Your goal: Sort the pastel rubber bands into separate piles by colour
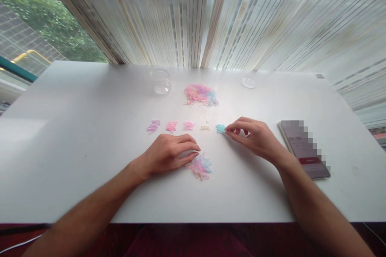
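Small coloured strands lie on a white table (75, 136). A mixed pile (202, 167) is near the front, with the fingertips of my left hand (171, 151) at its upper left edge; whether they hold a strand is too small to tell. My right hand (255, 134) has its thumb and forefinger pinched at the right edge of a blue bundle (220, 128). In a row to the left of it are a pale yellow bundle (205, 128), a light pink one (189, 125), a darker pink one (171, 127) and a purple one (153, 127).
Farther back is a larger mixed pile (200, 95), between a clear round container (162, 84) and a clear lid (249, 82). A phone (306, 150) lies right of my right hand. Striped curtains (169, 20) hang behind the table.
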`<action>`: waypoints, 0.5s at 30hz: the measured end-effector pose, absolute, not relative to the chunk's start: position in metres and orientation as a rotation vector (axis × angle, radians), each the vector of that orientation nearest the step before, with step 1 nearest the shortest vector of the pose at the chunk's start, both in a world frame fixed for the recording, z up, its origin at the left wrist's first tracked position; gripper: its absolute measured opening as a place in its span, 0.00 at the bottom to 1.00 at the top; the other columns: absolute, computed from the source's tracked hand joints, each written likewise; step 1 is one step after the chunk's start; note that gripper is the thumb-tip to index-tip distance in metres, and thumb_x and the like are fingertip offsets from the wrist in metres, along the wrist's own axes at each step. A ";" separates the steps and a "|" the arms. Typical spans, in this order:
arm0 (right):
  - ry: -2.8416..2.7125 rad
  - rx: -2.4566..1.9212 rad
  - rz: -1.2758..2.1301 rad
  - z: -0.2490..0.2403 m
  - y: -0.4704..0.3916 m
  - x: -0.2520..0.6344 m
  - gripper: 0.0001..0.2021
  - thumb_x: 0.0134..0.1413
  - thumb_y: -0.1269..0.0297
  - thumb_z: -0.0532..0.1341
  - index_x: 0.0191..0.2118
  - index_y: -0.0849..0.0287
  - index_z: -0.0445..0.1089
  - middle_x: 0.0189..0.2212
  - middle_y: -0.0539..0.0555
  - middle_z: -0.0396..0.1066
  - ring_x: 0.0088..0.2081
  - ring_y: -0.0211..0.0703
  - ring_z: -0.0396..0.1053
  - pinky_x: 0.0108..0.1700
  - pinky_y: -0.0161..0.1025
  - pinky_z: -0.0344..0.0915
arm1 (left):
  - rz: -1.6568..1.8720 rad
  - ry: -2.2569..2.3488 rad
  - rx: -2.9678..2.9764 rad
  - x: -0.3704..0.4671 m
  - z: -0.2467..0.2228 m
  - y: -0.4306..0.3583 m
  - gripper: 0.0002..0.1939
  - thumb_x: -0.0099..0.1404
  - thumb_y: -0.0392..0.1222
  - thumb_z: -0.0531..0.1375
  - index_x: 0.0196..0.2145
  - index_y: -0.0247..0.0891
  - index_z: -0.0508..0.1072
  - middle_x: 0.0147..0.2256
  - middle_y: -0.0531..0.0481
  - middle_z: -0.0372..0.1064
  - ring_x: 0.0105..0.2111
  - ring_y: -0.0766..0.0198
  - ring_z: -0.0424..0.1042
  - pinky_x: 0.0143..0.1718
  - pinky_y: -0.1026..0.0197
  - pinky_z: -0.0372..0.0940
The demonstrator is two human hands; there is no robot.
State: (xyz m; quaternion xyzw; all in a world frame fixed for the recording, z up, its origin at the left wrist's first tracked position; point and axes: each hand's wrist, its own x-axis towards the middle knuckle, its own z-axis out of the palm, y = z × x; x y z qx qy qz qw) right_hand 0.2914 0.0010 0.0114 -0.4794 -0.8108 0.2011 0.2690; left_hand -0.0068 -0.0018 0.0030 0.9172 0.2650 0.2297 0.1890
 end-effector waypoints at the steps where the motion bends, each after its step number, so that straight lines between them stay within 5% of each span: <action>1: -2.189 -1.290 0.540 0.011 0.001 0.291 0.05 0.62 0.66 0.64 0.36 0.57 0.77 0.31 0.51 0.74 0.29 0.37 0.70 0.30 0.33 0.65 | 0.642 0.745 2.578 -0.007 0.003 -0.002 0.06 0.71 0.37 0.60 0.42 0.40 0.77 0.40 0.52 0.78 0.32 0.69 0.76 0.33 0.67 0.65; 15: -2.252 -1.280 0.479 0.013 -0.004 0.293 0.07 0.59 0.72 0.61 0.40 0.56 0.75 0.34 0.51 0.72 0.31 0.38 0.69 0.32 0.34 0.65 | 0.612 0.745 2.584 -0.008 0.002 -0.001 0.06 0.71 0.38 0.60 0.41 0.40 0.77 0.40 0.53 0.78 0.32 0.69 0.76 0.32 0.66 0.64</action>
